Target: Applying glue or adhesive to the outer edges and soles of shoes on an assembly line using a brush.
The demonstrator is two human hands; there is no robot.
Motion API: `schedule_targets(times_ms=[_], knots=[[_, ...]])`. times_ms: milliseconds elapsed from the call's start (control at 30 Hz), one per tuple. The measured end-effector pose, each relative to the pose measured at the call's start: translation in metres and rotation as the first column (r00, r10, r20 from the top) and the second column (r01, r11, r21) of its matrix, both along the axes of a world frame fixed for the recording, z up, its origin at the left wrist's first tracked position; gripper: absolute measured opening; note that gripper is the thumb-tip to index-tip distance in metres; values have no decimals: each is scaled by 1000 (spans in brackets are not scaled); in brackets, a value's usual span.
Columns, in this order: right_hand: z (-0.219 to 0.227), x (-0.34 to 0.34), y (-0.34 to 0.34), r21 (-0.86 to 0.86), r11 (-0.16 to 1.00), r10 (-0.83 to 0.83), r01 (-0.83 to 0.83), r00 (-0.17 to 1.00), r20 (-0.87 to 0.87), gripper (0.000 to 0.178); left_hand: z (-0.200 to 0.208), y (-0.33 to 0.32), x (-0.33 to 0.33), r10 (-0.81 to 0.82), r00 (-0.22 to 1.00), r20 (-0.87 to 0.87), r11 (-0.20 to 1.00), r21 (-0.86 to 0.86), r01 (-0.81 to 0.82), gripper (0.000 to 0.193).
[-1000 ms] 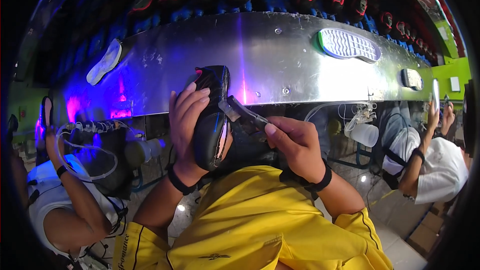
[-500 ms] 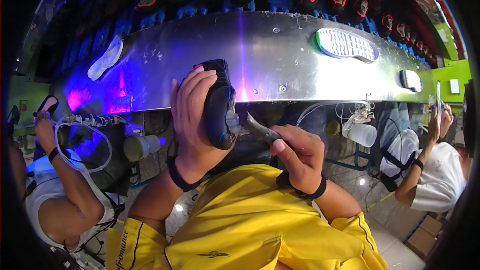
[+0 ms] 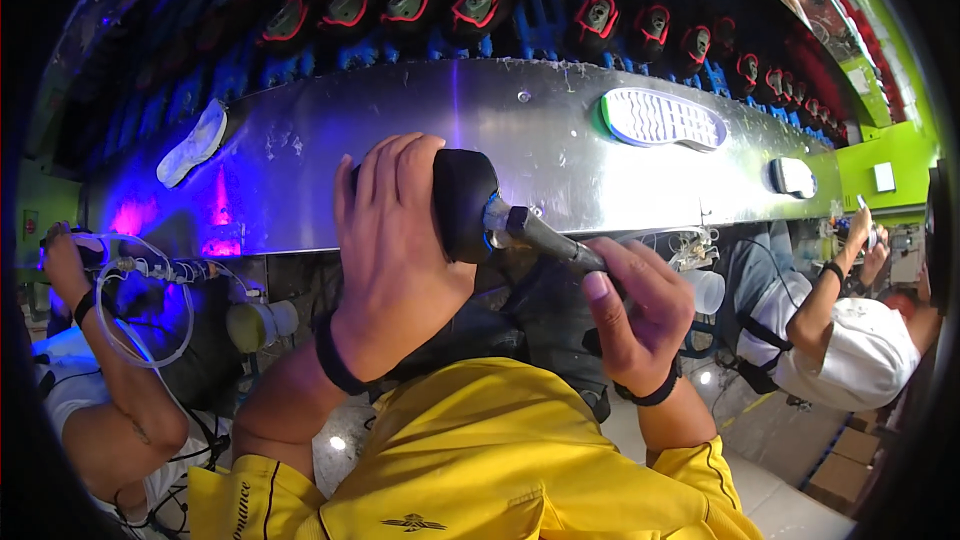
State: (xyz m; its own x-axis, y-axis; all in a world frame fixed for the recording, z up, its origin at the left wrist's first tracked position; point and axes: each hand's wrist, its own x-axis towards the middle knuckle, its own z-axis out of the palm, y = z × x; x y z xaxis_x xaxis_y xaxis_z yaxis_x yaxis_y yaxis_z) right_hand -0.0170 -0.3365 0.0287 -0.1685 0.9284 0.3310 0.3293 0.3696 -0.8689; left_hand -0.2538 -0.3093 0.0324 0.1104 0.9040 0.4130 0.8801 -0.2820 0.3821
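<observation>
My left hand (image 3: 392, 225) is wrapped round a black shoe upper (image 3: 463, 202) and holds it up in front of the bench's near edge. Much of the upper is hidden behind those fingers. In my right hand (image 3: 648, 312) is a dark-handled brush (image 3: 556, 240), pinched between thumb and fingers. Its pale, worn bristle end touches the upper's right edge, where blue thread or lining shows.
A metal bench (image 3: 400, 120) crosses in front of me. On it lie a white insole-shaped piece (image 3: 193, 145), a white ridged sole (image 3: 664, 119) and a smaller sole (image 3: 793, 177). Behind run racks of red-rimmed shoes (image 3: 476, 3). Co-workers sit left (image 3: 110, 390) and right (image 3: 835, 345).
The shoe upper has turned in my left hand, and its rounded end now faces up. My right hand and the brush have moved right. The whole view has shifted slightly.
</observation>
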Motion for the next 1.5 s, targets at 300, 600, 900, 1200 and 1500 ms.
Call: schedule_targets(times_ms=[300, 600, 900, 1200, 1500], knots=[[-27, -16, 55, 83, 992, 104, -97, 991, -83, 23, 15, 28, -26, -39, 999, 20, 992, -123, 42, 73], [-63, -52, 72, 85, 993, 97, -76, 958, -271, 23, 28, 58, -47, -8, 997, 77, 922, -385, 37, 63], [-87, -65, 53, 46, 998, -41, 48, 991, -130, 20, 26, 76, -70, 14, 1000, 4, 897, -441, -11, 80], [-80, -53, 33, -173, 983, -82, 63, 991, -105, 22, -1, 57, -101, -5, 928, 372, 919, -363, 150, 119], [-25, -37, 37, -108, 994, -44, 35, 996, -84, 19, -7, 5, -73, 31, 626, 779, 846, -354, 399, 113]])
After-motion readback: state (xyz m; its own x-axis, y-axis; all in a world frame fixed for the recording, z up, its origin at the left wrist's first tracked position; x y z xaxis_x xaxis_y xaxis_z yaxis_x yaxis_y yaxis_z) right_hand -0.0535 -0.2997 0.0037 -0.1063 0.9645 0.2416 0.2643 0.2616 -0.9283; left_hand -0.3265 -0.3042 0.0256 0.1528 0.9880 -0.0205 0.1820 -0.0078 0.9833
